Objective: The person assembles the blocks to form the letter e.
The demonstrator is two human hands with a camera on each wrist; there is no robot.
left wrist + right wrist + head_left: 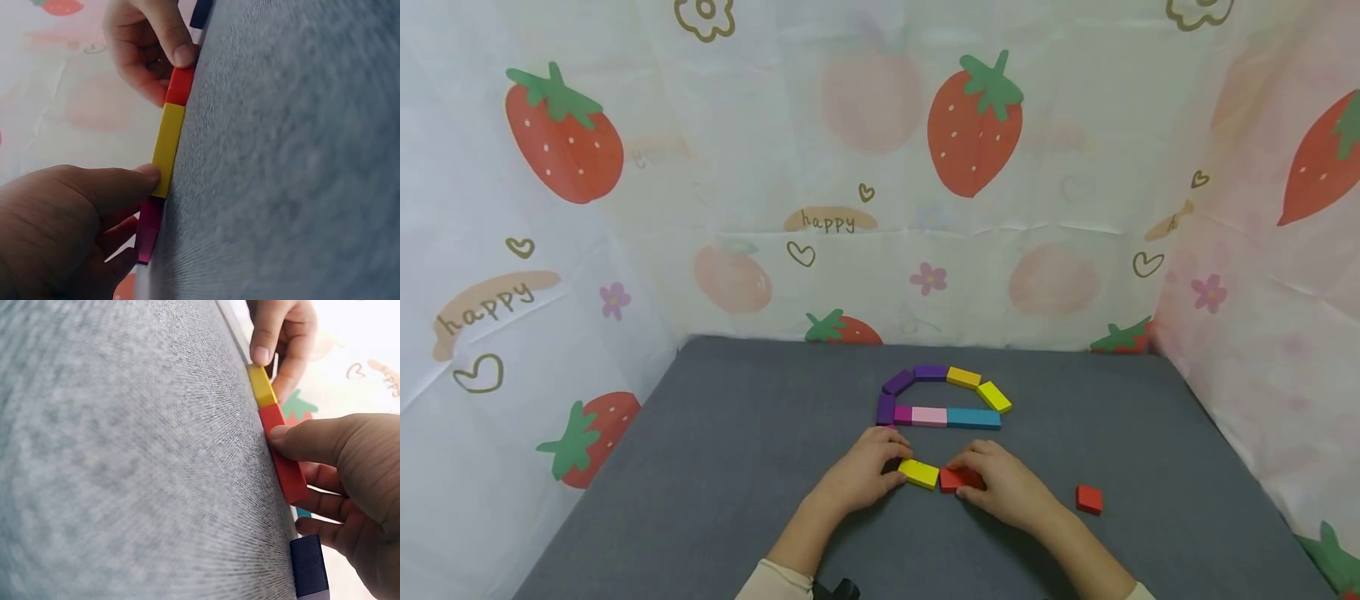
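My left hand pinches a yellow block at its left end, with the thumb on its near face. My right hand holds a red block between thumb and fingers, and its fingers cover part of the block's top. The yellow and red blocks lie end to end on the grey cloth. A magenta block adjoins the yellow one in the left wrist view, beside my left fingers. Beyond the hands, purple blocks, an orange-yellow block and another yellow block form an arch.
Closing the arch's bottom is a row of a small magenta block, a pink block and a blue block. One loose red block lies right of my right hand. Strawberry-print cloth walls the grey tabletop.
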